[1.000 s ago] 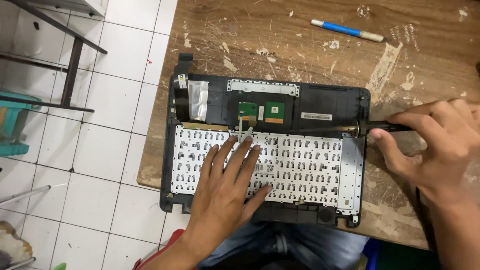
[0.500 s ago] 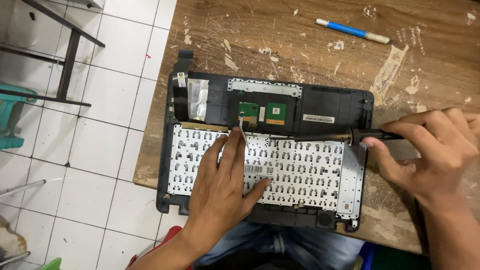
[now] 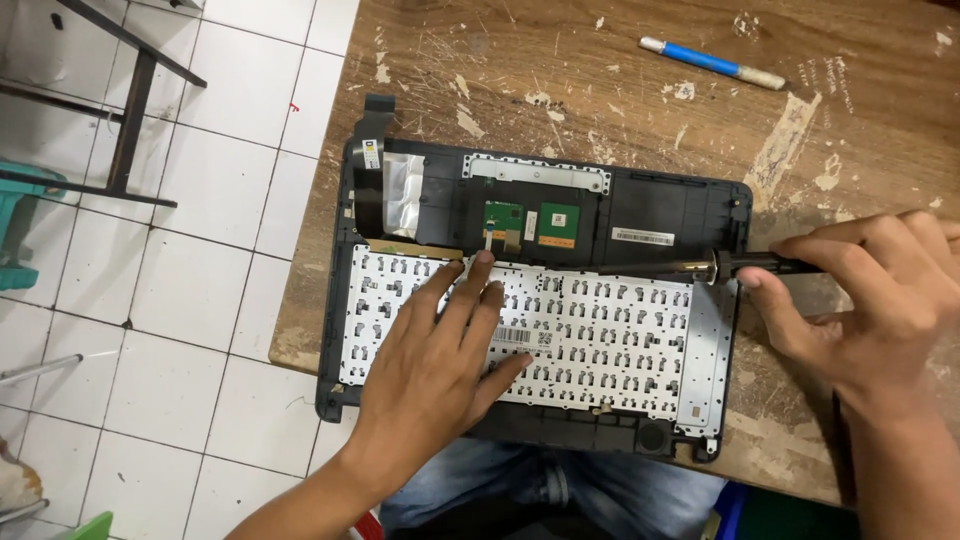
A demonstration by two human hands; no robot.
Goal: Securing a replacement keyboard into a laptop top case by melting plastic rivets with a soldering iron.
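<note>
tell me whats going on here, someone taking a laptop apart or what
A person has an opened laptop shell lying face down on a scarred wooden table. The left hand presses flat on the metal back of the keyboard. The right hand holds a dark screwdriver lying across the keyboard's upper edge. A blue pen-like tool lies untouched further back.

Bare wooden tabletop (image 3: 560,70) lies open above the laptop shell (image 3: 640,215); only a blue pen (image 3: 712,63) lies there. Below, the table edge is near.
</note>
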